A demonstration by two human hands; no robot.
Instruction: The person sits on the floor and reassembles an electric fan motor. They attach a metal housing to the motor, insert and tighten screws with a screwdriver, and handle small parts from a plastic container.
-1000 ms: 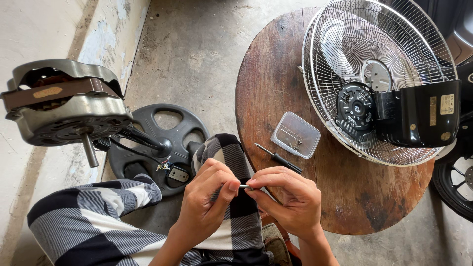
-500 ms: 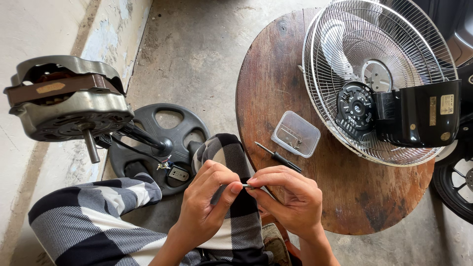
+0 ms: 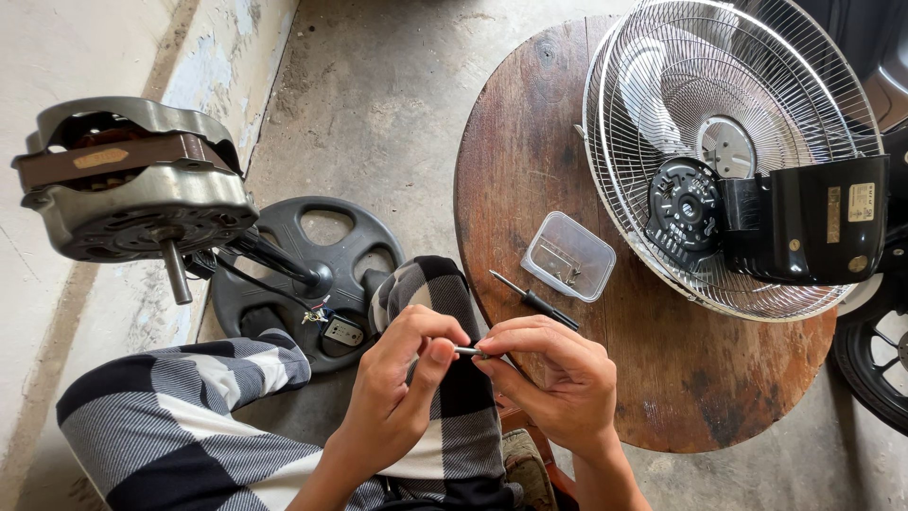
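Both of my hands meet over my lap, above my black-and-white checked trousers. My left hand [image 3: 402, 378] and my right hand [image 3: 558, 378] pinch the two ends of a small metal part [image 3: 468, 351], a short silvery pin or screw. Just beyond my right hand a black-handled screwdriver [image 3: 534, 300] lies on the round wooden table [image 3: 530, 170]. A small clear plastic box [image 3: 568, 255] with several screws inside sits next to it.
A fan with a wire grille [image 3: 719, 123] and black motor housing [image 3: 804, 222] lies on the table's right side. A bare electric motor [image 3: 132, 189] on a black round stand base [image 3: 312, 274] is at my left, on the concrete floor. A wheel [image 3: 875, 364] shows at the right edge.
My hands stay together on the small metal part, with only slight finger shifts. The view has drifted a little.
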